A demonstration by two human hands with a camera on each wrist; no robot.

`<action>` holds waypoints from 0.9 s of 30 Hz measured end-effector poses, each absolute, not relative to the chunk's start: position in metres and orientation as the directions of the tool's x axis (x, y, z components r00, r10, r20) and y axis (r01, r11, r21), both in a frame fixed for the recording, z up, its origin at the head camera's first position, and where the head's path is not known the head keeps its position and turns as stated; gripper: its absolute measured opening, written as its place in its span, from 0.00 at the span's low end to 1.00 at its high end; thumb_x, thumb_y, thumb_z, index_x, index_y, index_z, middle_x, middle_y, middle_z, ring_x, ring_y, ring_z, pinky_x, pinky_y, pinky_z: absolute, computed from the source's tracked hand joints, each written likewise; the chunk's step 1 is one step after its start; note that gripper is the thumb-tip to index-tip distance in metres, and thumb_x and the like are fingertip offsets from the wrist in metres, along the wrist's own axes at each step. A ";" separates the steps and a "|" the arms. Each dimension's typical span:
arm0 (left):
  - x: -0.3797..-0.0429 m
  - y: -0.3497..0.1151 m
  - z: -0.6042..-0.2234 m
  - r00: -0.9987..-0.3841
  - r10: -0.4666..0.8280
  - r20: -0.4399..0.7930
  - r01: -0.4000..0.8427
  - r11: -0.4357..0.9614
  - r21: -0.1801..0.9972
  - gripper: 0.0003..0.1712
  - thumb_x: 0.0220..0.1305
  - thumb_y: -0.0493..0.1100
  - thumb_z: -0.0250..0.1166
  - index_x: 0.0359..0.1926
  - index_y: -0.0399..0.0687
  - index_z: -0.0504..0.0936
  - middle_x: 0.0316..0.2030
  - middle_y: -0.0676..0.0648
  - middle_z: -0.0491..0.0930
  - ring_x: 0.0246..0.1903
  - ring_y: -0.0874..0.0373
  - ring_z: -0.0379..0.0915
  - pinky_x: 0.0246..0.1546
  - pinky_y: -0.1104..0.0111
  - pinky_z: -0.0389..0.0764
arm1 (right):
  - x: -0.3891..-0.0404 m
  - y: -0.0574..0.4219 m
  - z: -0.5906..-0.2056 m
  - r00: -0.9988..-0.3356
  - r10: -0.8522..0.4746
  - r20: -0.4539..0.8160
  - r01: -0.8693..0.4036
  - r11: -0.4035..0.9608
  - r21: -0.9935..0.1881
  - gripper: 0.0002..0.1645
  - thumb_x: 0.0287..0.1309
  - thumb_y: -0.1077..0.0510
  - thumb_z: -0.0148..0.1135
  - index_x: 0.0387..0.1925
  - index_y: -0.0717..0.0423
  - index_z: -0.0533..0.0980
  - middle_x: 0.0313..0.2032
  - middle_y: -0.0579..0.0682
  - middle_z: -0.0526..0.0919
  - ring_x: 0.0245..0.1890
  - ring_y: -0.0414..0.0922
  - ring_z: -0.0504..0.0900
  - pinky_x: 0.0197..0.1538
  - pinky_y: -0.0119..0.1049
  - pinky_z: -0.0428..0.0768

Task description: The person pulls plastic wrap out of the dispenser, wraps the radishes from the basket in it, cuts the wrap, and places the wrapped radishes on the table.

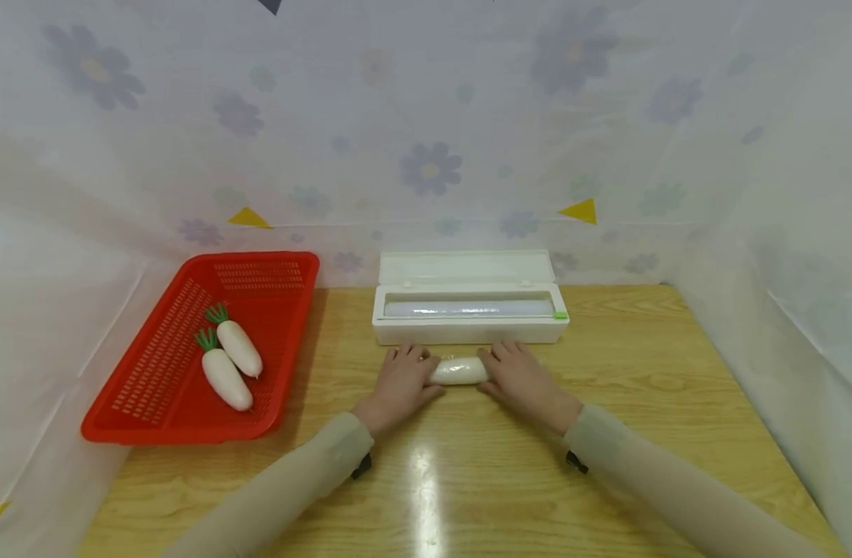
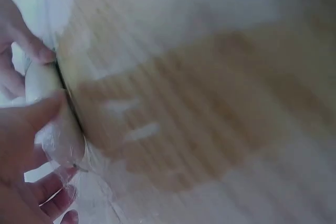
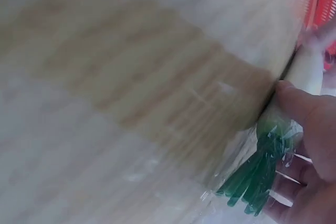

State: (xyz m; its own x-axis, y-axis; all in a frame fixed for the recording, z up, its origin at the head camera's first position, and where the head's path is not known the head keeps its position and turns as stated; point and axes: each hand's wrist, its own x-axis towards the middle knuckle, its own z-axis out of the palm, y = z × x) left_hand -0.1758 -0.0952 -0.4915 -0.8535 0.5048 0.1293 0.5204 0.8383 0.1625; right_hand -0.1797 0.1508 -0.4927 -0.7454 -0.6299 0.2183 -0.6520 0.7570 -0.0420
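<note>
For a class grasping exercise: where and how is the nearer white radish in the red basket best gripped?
Grip the nearer white radish round its plump middle, fingers across its length, probably from above: it lies flat inside the red basket with raised walls.

The radish [image 1: 459, 372] presents a smooth surface beneath clear plastic film [image 2: 97, 177], glossy and creased. Table [image 1: 481, 457] is wood-grained, smooth and reflective; box [image 1: 467, 334] is smooth white plastic, its roll [image 1: 467, 308] shiny. Basket [image 1: 181, 436] is perforated red plastic with mild gloss; sleeves [image 1: 677, 488] are matt cloth.
</note>
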 end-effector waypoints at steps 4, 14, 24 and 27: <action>-0.175 -0.095 -0.490 -0.848 0.518 0.111 0.530 0.828 0.183 0.29 0.57 0.58 0.65 0.58 0.55 0.76 0.40 0.52 0.74 0.44 0.55 0.63 0.44 0.60 0.62 | -0.182 0.154 -0.491 -0.745 -0.640 0.191 -0.656 0.754 -0.032 0.34 0.54 0.43 0.64 0.56 0.59 0.70 0.44 0.52 0.77 0.45 0.49 0.71 0.53 0.47 0.68; -0.157 -0.103 -0.495 -0.844 0.533 0.059 0.512 0.769 0.381 0.30 0.50 0.61 0.68 0.52 0.60 0.69 0.32 0.61 0.76 0.35 0.61 0.64 0.46 0.60 0.60 | -0.161 0.166 -0.489 -0.736 -0.657 0.163 -0.677 0.719 -0.158 0.37 0.49 0.37 0.65 0.56 0.49 0.67 0.38 0.45 0.80 0.41 0.46 0.72 0.56 0.47 0.63; -0.147 -0.108 -0.489 -0.796 0.591 0.127 0.600 0.744 0.294 0.18 0.55 0.64 0.62 0.39 0.61 0.73 0.43 0.57 0.79 0.46 0.58 0.65 0.45 0.59 0.61 | -0.152 0.173 -0.487 -0.691 -0.671 0.268 -0.723 0.641 -0.259 0.22 0.51 0.41 0.66 0.45 0.46 0.77 0.41 0.45 0.78 0.46 0.46 0.71 0.56 0.49 0.64; -0.151 -0.109 -0.486 -0.813 0.567 0.131 0.578 0.762 0.293 0.20 0.55 0.65 0.62 0.41 0.59 0.80 0.51 0.54 0.76 0.52 0.56 0.64 0.48 0.56 0.62 | -0.157 0.172 -0.486 -0.674 -0.671 0.308 -0.737 0.634 -0.233 0.23 0.52 0.42 0.66 0.45 0.49 0.80 0.41 0.47 0.75 0.45 0.47 0.70 0.54 0.49 0.65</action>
State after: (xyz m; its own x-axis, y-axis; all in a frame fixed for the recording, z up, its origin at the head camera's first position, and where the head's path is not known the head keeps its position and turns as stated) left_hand -0.1513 -0.1086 -0.4863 -0.8132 0.5671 0.1308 0.5782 0.7616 0.2929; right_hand -0.1569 0.1722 -0.4855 -0.6743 -0.6712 0.3078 -0.7374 0.6340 -0.2331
